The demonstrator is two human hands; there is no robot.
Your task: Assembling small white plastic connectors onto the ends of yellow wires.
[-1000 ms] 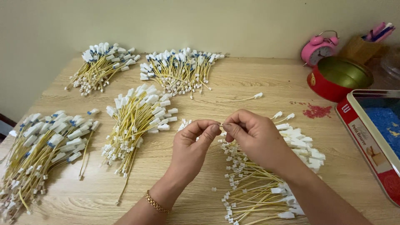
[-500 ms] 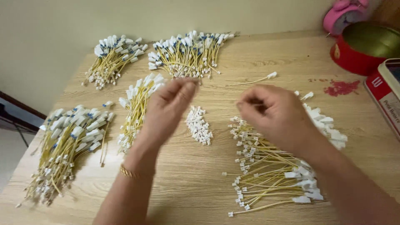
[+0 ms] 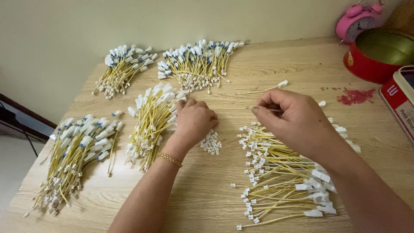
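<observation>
A thin yellow wire sits pinched between the thumb and fingertips of the right hand, which is curled closed around it above the loose pile of yellow wires at the right of the wooden table. The left hand rests knuckles-up, fingers curled down onto the edge of a sorted bundle and just beside a small heap of white connectors; whether it grips anything cannot be told, since the fingertips are hidden under the hand. Judging by the layout, much is done: four bundles with white and blue ends lie gathered, two at the back and two at the left, while the loose pile looks like the remainder. One stray wire lies apart near the middle. A red round tin and a pink alarm clock stand at the far right, and a second red tin is cut off by the frame.
</observation>
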